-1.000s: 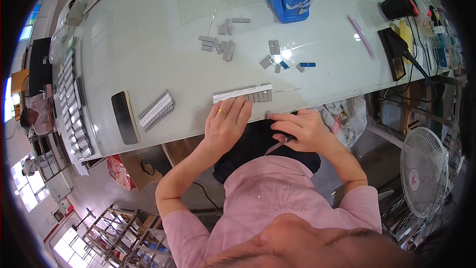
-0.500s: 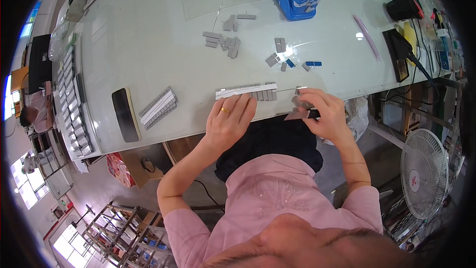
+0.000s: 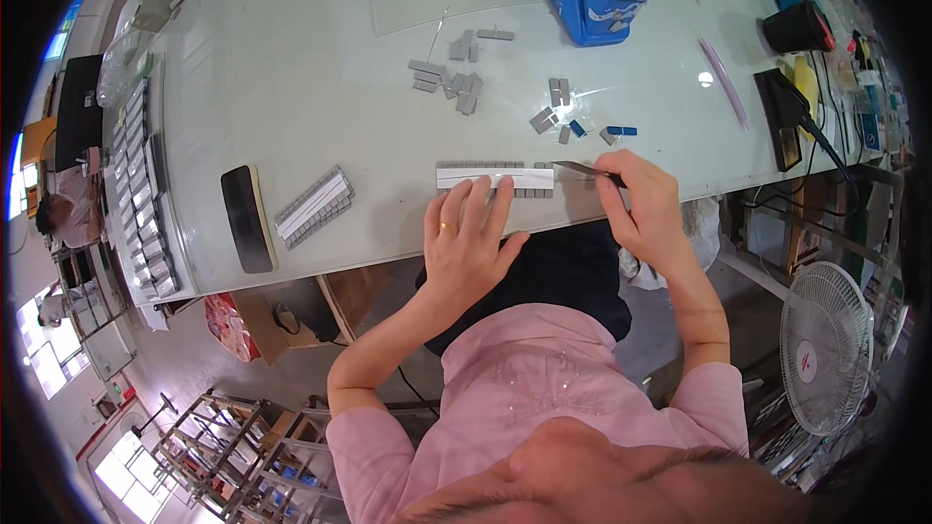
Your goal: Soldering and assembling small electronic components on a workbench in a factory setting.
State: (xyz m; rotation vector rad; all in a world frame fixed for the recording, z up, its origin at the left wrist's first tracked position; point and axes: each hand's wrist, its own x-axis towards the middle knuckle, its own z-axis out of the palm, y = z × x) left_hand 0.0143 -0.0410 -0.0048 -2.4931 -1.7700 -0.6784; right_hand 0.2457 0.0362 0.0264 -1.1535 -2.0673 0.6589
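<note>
My left hand [image 3: 473, 233] lies with stretched, spread fingers on a white strip [image 3: 458, 178]. This strip runs along a row of small grey pieces [image 3: 534, 193], which stick out on both sides of it. Closed around the dark handle of a knife [image 3: 575, 169] is my right hand [image 3: 643, 202]. The blade points left, its tip at the strip's right end; I cannot tell whether they touch. A similar row with a white strip [image 3: 315, 207] lies at an angle farther left.
Loose grey pieces [image 3: 468, 92] and a few blue ones [image 3: 621, 131] lie beyond my hands. A blue tape dispenser [image 3: 604, 15] stands at the back. To the left are a phone [image 3: 248, 218] and a tray of strips [image 3: 143, 204]. A pink stick [image 3: 723, 82] lies at right.
My left fingers have spread out over the white strip, which now lies straight along the grey row. The knife has moved up from the table's front edge to the strip's right end.
</note>
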